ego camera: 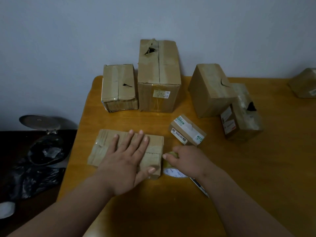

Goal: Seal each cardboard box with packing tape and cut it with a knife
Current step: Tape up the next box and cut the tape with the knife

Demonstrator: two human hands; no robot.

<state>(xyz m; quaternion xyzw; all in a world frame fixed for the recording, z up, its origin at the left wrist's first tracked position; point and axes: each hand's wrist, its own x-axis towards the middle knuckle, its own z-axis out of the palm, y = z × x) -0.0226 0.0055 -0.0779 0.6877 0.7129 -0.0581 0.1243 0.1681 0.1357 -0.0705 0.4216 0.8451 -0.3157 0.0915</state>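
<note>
A flat cardboard box (pixel 126 149) lies on the near part of the wooden table (pixel 239 168), its top crossed with strips of brown tape. The left hand (pixel 127 161) rests palm-down on it, fingers straight and spread, the thumb reaching to the box's near right corner. Just beside that corner stands a roll of packing tape (pixel 172 166), touching or almost touching the box's right end. The right hand (pixel 186 159) comes over the roll from the right, fingers curled round its top, the forefinger pointing at the box's edge. Under the right wrist, on the table, lies a slim dark object with a pale edge (pixel 200 187); it may be the knife, though the view is too dim to be sure.

Just behind the right hand sits a small box with green-and-white labels (pixel 187 130), apart from the flat one. Farther back stand four larger boxes: a short box with a torn slit on top (pixel 118 88), a tall box with a ragged hole near its top edge (pixel 159 76) just beside it, a tilted box (pixel 210 89) to the right, and a labelled box with a dark hole (pixel 242 113) leaning against that one. Another box (pixel 304 82) shows at the far right edge. Left of the table, on a dark surface, lie black plastic bags (pixel 34 178) and a round metal lid (pixel 40 121).
</note>
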